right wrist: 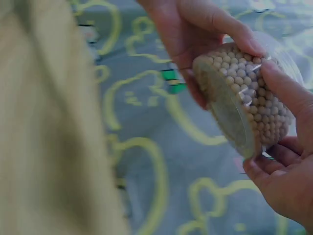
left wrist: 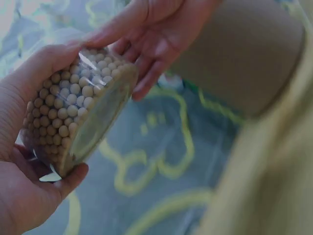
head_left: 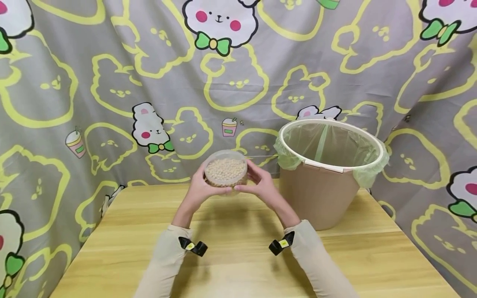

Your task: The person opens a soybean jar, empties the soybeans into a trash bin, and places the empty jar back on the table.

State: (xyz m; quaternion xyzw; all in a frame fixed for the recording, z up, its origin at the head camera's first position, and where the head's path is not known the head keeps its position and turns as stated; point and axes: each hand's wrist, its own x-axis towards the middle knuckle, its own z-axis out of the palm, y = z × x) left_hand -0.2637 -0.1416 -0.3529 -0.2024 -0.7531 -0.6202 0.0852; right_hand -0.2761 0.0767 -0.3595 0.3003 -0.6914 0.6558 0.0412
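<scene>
A round clear plastic jar (head_left: 225, 169) of small beige balls is held above the wooden table, its translucent lid towards the head camera. My left hand (head_left: 201, 186) grips its left side, thumb along the near wall. From the right, my right hand (head_left: 261, 184) grips it too, and the two thumbs nearly meet at the front. In the left wrist view the jar (left wrist: 68, 105) shows balls packed against its clear wall and a flat base. The right wrist view shows the same jar (right wrist: 247, 95) tilted, with fingers curled under its base edge.
A beige trash bin (head_left: 320, 194) with a white rim and a pale green liner bag (head_left: 365, 176) stands right of the hands on the wooden table (head_left: 231, 265). Behind the table hangs a grey curtain (head_left: 179, 91) with yellow cartoon outlines. Each sleeve carries a black wrist strap.
</scene>
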